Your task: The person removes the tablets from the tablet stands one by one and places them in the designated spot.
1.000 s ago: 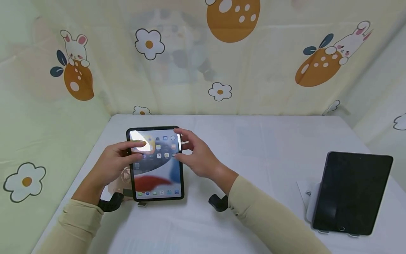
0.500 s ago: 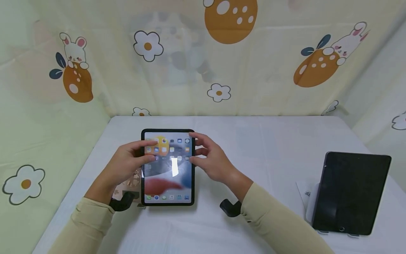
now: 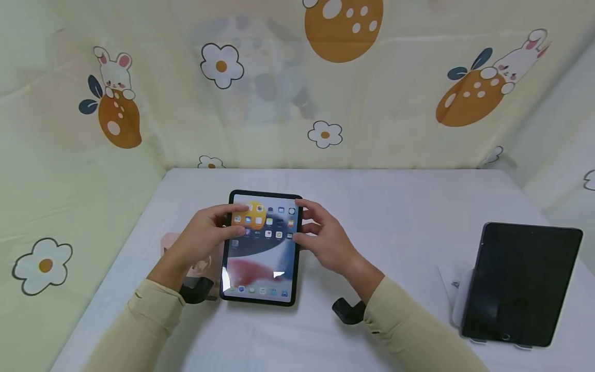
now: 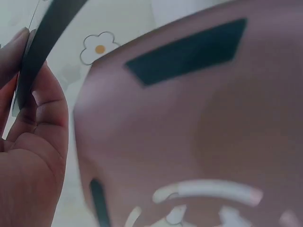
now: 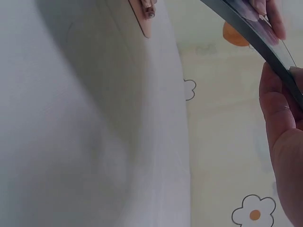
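Note:
A lit tablet [image 3: 262, 258] in a black case is held up by both hands, tilted slightly in the head view. My left hand [image 3: 202, 235] pinches its left edge, thumb and index finger over the screen. On the opposite edge my right hand [image 3: 327, 235] grips in the same way, with the other fingers behind. Partly hidden behind the left forearm and the tablet is a pink stand [image 3: 204, 266]. Close up in the left wrist view, that pink plate [image 4: 142, 127] shows dark pads and cut-outs, apart from the tablet edge [image 4: 45, 47].
At the right stands a second tablet [image 3: 518, 284], screen dark, leaning on a white stand [image 3: 460, 297]. A white cloth covers the table [image 3: 395, 206]. Patterned curtains [image 3: 381, 103] hang behind and at the sides.
Both hands have carried the lit tablet to the right, and it has turned slightly clockwise. More of the pink stand now shows to its left. The dark tablet has stayed in place.

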Motion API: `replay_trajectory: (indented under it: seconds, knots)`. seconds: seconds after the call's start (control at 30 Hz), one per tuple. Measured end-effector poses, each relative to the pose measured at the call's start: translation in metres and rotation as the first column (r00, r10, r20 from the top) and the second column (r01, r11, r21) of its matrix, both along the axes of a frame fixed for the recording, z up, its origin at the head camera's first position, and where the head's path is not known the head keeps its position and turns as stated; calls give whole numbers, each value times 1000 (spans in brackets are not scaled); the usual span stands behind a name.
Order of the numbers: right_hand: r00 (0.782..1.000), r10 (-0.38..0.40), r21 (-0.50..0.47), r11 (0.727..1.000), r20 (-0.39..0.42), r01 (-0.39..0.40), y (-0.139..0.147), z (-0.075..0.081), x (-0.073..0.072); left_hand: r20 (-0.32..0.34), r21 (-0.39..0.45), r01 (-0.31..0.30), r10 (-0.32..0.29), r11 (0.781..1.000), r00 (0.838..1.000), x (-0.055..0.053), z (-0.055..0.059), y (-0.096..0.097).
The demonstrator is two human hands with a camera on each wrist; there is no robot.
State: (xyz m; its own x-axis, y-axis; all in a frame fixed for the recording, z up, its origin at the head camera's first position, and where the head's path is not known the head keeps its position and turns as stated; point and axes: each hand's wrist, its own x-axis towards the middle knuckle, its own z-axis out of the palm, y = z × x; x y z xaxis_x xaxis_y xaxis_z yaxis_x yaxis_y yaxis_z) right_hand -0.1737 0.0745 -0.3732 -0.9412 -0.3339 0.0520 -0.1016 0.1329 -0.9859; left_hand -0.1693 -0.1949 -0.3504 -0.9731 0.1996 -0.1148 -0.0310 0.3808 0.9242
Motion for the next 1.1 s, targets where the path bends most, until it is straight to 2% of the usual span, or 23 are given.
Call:
replay_trajectory:
  seconds: [0.13,0.23,0.47,0.67,0.87,1.1]
  knots:
    - [999,-24,-11,1000,21,25,7,-6,1,50,20,-16,15,1000,999,-1,-5,9]
    - [999,-39,-21,999,35,40,12,-9,1,63,21,-23,21,1000,998,-2,-7,15]
    - [998,-65,-22,998,23,65,24,-11,0,39,25,-30,29,999,999,-4,-7,31]
    - [995,-95,-11,995,33,96,36,-10,1,71,77,-72,67,994,995,-7,-14,49]
    - [992,-119,3,993,49,119,43,-15,-1,86,74,-123,117,990,989,-8,-21,65]
    - [987,-143,29,990,67,141,45,-20,-4,130,129,-189,173,973,976,-10,-28,79]
